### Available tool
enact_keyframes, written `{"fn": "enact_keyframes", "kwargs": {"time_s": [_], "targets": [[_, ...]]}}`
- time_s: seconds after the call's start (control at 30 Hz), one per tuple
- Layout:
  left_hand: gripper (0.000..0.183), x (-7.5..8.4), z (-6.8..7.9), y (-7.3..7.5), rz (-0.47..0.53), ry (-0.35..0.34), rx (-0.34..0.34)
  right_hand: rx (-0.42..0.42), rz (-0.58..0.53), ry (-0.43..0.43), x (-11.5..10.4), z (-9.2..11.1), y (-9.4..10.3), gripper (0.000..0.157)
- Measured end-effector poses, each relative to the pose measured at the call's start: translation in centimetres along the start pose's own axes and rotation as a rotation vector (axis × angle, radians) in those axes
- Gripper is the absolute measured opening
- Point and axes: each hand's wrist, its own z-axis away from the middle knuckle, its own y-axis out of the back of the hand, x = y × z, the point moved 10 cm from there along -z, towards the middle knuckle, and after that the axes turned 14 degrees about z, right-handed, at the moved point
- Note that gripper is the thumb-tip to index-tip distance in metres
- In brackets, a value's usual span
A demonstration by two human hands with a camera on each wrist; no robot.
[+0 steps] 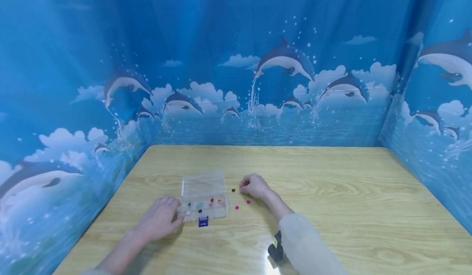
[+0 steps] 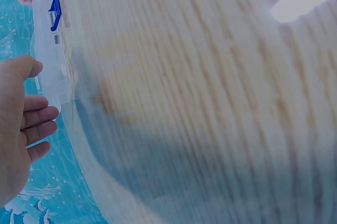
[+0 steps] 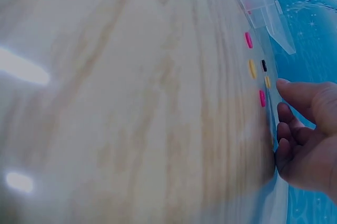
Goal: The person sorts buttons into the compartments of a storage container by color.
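A clear plastic compartment box (image 1: 203, 185) lies on the table with its lid raised at the back. Several small coloured buttons sit in its compartments, and a blue latch (image 1: 203, 221) hangs at its front. My left hand (image 1: 159, 218) rests at the box's left end, thumb by the front corner, fingers loosely bent. To the right of the box, my right hand (image 1: 254, 186) reaches down to the tabletop with bent fingers. Near its thumb lie a yellow button (image 3: 267, 82) and a black button (image 3: 264, 65). A gap shows between that thumb and the forefinger.
Nearer the front lie two pink buttons, one (image 1: 237, 207) close to the box and another (image 1: 248, 202) by the right hand, with a yellow button (image 1: 245, 209) beside them. A dark device (image 1: 275, 248) shows beside the right sleeve. Blue dolphin-printed curtains (image 1: 236, 62) surround the wooden table (image 1: 350, 201).
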Motion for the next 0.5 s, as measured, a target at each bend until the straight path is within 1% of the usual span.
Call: {"fn": "enact_keyframes", "kwargs": {"time_s": [0.17, 0.33, 0.5], "targets": [[0.033, 0.0, 0.1, -0.1, 0.002, 0.002, -0.003, 0.017, -0.032, 0.039, -0.8, -0.2, -0.1, 0.004], [0.033, 0.1, 0.1, 0.0, 0.002, -0.007, 0.003, 0.015, -0.034, 0.064, -1.5, -0.4, -0.4, 0.006], [0.033, 0.0, 0.1, 0.0, -0.002, -0.012, 0.009, 0.019, 0.002, 0.08, -2.0, -0.7, -0.6, 0.005]]}}
